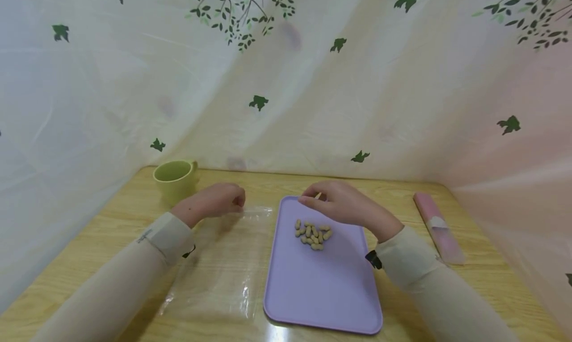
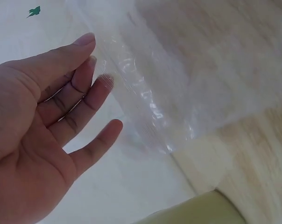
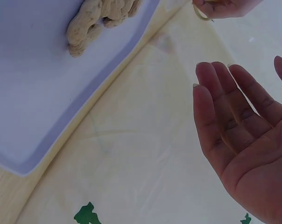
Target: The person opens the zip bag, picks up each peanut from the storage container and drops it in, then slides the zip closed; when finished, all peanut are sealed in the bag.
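Left of the lilac tray [image 1: 323, 300] on the worktop [image 1: 277, 185], a clear plastic bag [image 1: 232, 262] lies with its long axis running near to far, roughly alongside the tray. Its far edge meets the left hand [image 1: 217, 199], the nearer one; thumb and fingers gather there, but whether they pinch the film I cannot tell. The right hand [image 1: 341, 203], empty with fingers loosely extended, hangs over the tray's far end, just beyond the peanuts [image 1: 314, 234].

Wood-grain table [image 1: 111, 223]: green cup [image 1: 174, 185] far left, clear plastic bag [image 1: 223, 267], purple tray [image 1: 321, 287], pink bundle [image 1: 447, 240] right.
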Demonstrator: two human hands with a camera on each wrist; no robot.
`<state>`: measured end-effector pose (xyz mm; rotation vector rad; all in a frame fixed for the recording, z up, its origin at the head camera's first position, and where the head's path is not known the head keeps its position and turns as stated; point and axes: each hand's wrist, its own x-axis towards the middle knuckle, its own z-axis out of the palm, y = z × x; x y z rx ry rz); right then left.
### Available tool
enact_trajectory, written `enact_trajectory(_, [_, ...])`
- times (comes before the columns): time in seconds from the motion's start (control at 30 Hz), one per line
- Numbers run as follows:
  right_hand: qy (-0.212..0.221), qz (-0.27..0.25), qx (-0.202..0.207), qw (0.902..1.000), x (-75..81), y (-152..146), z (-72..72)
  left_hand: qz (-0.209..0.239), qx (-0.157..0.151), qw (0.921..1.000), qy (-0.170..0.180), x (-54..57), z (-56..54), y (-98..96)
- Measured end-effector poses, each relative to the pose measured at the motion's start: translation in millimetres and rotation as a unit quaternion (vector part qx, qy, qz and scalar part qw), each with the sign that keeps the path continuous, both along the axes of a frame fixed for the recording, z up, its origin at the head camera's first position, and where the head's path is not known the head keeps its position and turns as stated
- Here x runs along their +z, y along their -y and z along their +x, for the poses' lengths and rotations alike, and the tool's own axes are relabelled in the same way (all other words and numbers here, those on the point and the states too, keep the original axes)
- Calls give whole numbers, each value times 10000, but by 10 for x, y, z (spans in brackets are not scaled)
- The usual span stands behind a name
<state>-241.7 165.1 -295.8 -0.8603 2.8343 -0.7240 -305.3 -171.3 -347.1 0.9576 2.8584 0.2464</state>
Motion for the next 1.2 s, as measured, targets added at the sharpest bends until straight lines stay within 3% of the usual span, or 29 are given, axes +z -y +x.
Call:
enact_trajectory(0.17, [168,-67,71,9998,24,114,-1,131,-140,9997,-167,99,101,-7])
enact_trajectory(0.27, [161,-75,185,9997,27,190,-1,309,-499,9962,-648,175,218,-5])
enact_trajectory(0.33, [83,-106,242,9996,33,235,-1,397,-818,9893,-1144,228,311,-15])
enact_trajectory(0.5, [-184,-256,317,9990,75,323,3,372,-1451,9560,-2521,371,550,-89])
enact_trajectory(0.67, [-229,-451,408,9979,126,375,17,272,-1852,9165,-3535,498,766,-136])
enact_trajectory(0.83, [-21,-814,506,9954,195,378,93,92,-2177,8823,-4172,605,925,-160])
enact_trajectory(1.03, [27,-1116,722,9911,278,389,215,-183,-2423,8388,-4872,681,1022,-214])
enact_trajectory(1.2, [-256,-1128,994,9883,329,422,293,-205,-2543,8152,-5199,703,1050,-254])
